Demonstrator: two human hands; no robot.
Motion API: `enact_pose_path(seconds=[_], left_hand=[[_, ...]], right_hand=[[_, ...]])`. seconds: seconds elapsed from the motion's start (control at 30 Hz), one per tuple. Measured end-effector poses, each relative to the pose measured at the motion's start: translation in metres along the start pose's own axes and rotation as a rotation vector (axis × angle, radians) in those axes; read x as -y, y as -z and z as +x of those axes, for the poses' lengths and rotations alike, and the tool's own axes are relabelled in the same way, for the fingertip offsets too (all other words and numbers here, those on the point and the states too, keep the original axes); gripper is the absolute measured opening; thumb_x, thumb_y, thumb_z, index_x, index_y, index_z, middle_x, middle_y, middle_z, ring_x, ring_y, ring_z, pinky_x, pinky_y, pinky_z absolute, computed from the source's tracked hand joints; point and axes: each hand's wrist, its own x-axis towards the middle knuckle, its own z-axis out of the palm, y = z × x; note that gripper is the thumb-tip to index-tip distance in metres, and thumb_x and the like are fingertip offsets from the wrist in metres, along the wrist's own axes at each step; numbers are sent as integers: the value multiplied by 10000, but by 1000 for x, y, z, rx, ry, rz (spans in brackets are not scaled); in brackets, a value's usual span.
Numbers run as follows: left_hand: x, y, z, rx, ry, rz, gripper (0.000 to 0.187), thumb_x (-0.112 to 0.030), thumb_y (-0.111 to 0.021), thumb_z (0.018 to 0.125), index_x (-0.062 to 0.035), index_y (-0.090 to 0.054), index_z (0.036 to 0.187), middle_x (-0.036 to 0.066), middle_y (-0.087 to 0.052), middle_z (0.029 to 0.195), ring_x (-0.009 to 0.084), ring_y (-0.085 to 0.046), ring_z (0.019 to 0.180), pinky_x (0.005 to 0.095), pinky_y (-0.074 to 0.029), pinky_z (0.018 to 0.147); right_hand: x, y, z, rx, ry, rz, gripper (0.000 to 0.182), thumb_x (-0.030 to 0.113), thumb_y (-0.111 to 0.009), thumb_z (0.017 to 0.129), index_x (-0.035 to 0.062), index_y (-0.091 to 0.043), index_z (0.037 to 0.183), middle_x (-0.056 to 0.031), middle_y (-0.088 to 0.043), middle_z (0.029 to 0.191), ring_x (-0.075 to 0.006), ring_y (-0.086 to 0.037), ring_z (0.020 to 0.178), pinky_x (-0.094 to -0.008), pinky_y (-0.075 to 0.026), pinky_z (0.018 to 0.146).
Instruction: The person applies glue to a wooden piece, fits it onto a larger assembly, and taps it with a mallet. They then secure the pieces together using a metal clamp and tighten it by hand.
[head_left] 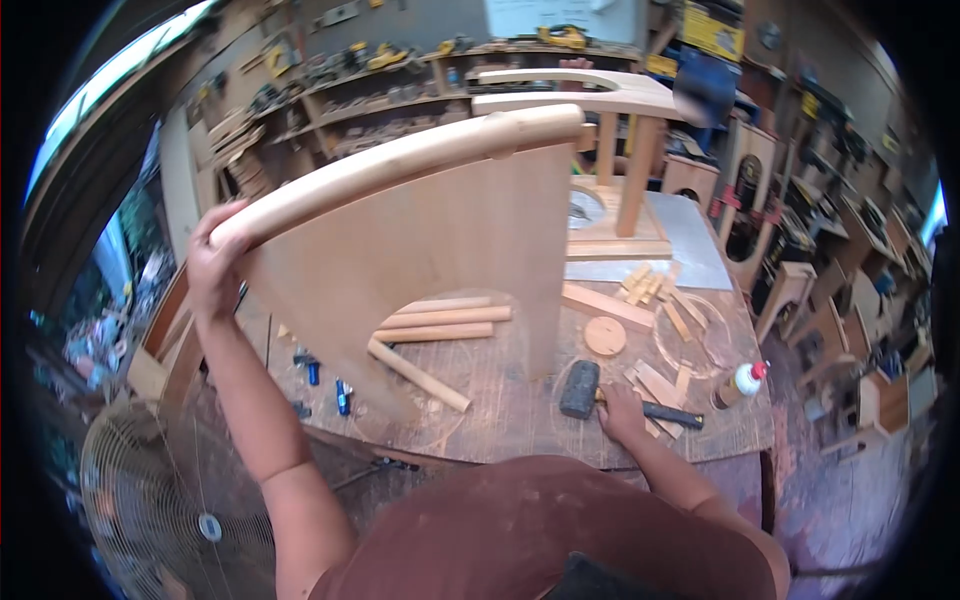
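Note:
My left hand [213, 262] is closed round the left end of a rounded wooden rail [400, 165]. This rail runs along the top of a pale wooden panel [430, 235], which stands upright on the workbench and has an arched cut-out at its foot. Down at the bench's front, my right hand [622, 413] is wrapped round the handle of a black-headed mallet [579, 390], close to the head. The mallet lies low over the bench top. Several wooden dowels [440, 332] show through and beside the arch.
On the workbench [520, 425] are a wooden disc [604, 336], wood offcuts [650, 283], a red-capped glue bottle [742, 384] and blue clamps [343, 397]. A wooden frame [636, 180] stands behind, near a blurred dark-blue shape. A fan [165, 490] sits at lower left.

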Motion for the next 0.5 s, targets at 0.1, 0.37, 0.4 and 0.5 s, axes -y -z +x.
enact_pose_path(seconds=[0.1,0.37,0.4,0.5], left_hand=[[-1,-2,0,8,-9,-19,501,-296,-763,770,38,-645,1124,95,-638,1080,169,-597,1014,282,-468,889],[-11,-6,3,49,-12,-269,393,-178,-423,922,90,-650,1099,163,-663,1100,214,-596,1042,316,-434,958],[-10,-4,3,66,27,-319,396,-173,-417,923,92,-651,1102,159,-663,1098,217,-594,1044,323,-434,959],[-11,-6,2,67,7,-341,406,-179,-413,928,98,-642,1117,180,-659,1134,230,-603,1063,337,-435,979]], right_hand=[[6,4,1,0,-67,-5,479,185,-703,779,91,-535,1218,-129,-564,1140,-320,-519,1118,-461,-385,930],[2,-15,4,-41,-18,-30,501,177,-712,771,91,-529,1229,-128,-560,1154,-329,-509,1131,-467,-383,933],[2,-14,2,-23,-49,-36,500,182,-709,778,91,-532,1236,-121,-559,1168,-324,-503,1145,-463,-384,935],[2,-12,3,-11,-27,-45,496,183,-711,779,87,-528,1230,-124,-556,1162,-328,-504,1139,-470,-383,933]])
